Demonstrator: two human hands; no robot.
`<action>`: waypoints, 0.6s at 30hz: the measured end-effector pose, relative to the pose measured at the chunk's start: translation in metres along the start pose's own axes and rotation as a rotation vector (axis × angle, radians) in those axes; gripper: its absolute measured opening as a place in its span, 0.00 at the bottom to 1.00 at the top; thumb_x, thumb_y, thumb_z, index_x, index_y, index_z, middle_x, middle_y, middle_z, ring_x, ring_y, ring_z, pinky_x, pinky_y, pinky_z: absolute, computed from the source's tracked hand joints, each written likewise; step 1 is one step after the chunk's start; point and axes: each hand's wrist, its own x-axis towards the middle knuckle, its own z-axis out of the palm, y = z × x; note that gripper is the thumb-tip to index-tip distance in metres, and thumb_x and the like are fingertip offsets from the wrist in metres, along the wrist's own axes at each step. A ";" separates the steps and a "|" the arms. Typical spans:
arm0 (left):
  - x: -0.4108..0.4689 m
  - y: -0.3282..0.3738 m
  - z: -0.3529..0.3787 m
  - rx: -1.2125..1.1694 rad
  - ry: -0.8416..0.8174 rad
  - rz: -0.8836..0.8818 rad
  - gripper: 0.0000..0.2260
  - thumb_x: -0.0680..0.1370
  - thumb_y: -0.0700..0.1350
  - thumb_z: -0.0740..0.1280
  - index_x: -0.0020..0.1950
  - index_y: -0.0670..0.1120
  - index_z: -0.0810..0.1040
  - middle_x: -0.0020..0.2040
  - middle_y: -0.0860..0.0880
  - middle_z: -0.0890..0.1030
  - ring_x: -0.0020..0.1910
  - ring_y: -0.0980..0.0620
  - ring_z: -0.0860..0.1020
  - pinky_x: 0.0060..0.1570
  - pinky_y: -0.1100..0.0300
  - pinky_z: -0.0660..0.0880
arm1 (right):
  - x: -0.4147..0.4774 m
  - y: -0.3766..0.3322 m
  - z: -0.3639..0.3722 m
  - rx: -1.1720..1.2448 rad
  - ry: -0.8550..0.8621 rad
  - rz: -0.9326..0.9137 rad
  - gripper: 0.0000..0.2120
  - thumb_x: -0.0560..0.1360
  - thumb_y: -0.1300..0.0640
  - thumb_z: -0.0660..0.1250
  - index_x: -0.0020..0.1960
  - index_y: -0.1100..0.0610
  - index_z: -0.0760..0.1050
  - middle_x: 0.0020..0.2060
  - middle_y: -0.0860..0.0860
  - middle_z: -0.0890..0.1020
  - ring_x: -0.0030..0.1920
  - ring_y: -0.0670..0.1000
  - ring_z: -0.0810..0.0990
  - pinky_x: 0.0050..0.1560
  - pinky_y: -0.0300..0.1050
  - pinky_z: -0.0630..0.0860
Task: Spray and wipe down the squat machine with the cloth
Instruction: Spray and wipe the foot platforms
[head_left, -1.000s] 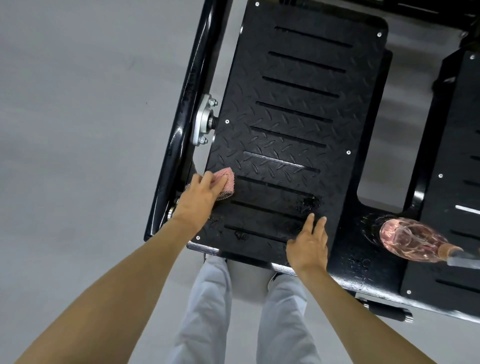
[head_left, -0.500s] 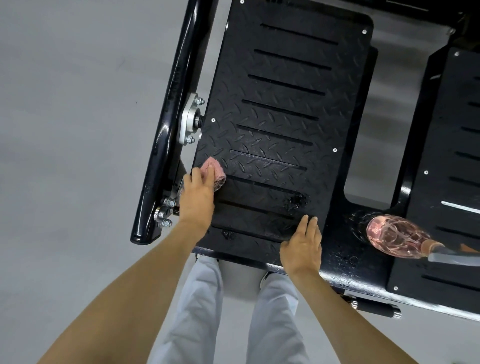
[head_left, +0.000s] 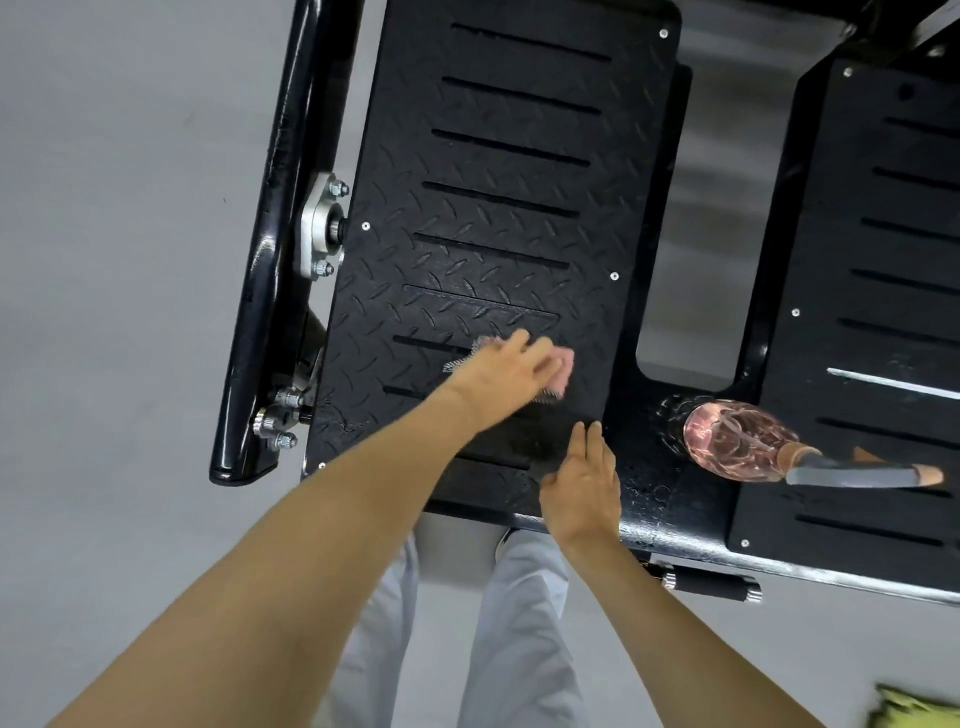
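Our left grip (head_left: 498, 374), flat on the cloth (head_left: 721, 371), has swept rightward from the plate's (head_left: 493, 156) left edge; right grip (head_left: 582, 483) braces flat.

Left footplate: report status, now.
Left hand presses pink cloth on footplate. Right hand flat on near edge. Spray bottle lies on frame, clear of cloth.

A pale grey floor (head_left: 114, 270) spreads all around; light grey trousers (head_left: 519, 649) show at bottom centre, and a yellow-green thing (head_left: 915, 715) sits cut off in the lower right corner
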 end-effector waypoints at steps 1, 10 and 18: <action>0.003 -0.003 -0.002 -0.030 -0.003 -0.074 0.32 0.73 0.35 0.66 0.74 0.42 0.55 0.68 0.41 0.61 0.64 0.42 0.64 0.56 0.51 0.73 | 0.000 0.002 0.000 0.007 -0.001 -0.011 0.32 0.79 0.58 0.58 0.78 0.60 0.45 0.78 0.55 0.47 0.77 0.54 0.49 0.75 0.49 0.54; -0.011 0.051 0.016 -0.042 -0.114 0.182 0.35 0.76 0.36 0.63 0.78 0.45 0.48 0.69 0.43 0.58 0.64 0.42 0.63 0.57 0.52 0.73 | 0.001 0.020 -0.002 0.092 0.007 -0.013 0.21 0.79 0.61 0.57 0.71 0.63 0.66 0.76 0.54 0.53 0.74 0.53 0.56 0.68 0.50 0.67; 0.045 0.007 -0.018 0.055 0.007 0.012 0.38 0.71 0.32 0.67 0.76 0.44 0.51 0.68 0.41 0.60 0.64 0.42 0.65 0.58 0.50 0.74 | -0.001 0.035 -0.002 0.062 0.040 -0.039 0.25 0.79 0.61 0.57 0.75 0.61 0.58 0.76 0.55 0.53 0.73 0.54 0.58 0.69 0.46 0.66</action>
